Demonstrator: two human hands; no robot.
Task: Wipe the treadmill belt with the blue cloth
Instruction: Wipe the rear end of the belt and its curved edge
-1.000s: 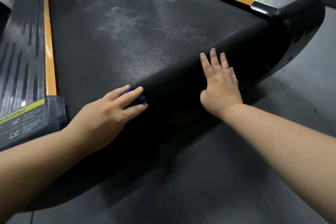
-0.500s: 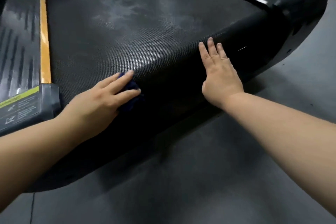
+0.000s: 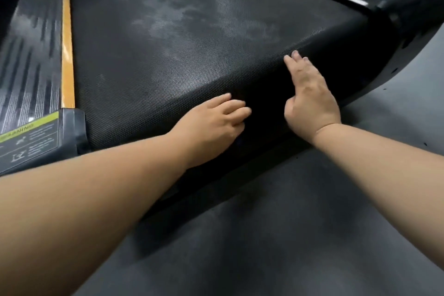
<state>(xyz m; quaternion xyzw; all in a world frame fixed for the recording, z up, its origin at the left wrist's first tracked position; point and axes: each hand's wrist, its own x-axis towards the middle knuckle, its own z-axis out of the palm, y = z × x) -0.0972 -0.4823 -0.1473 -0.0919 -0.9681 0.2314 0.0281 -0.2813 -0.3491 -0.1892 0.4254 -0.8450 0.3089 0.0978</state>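
Treadmill belt: black, dotted texture, runs from frame centre to 12 o'clock; rear end curves down toward the floor at 6 o'clock. Pale dusty smudges on belt toward 12 o'clock.

Blue cloth: not clearly seen. Only a faint bluish trace at the lower edge of the left palm, too dim to confirm.

Left hand: on the belt's curved rear end, near centre. Fingers curled, tips on the belt. Cannot tell if they hold anything.

Right hand: at 3 o'clock of the left, close but apart. Laid flat on the same curve, straight and together, holding nothing.

2 orange strips flank the belt, at 10 and 1 o'clock. Warning label at 9 o'clock.
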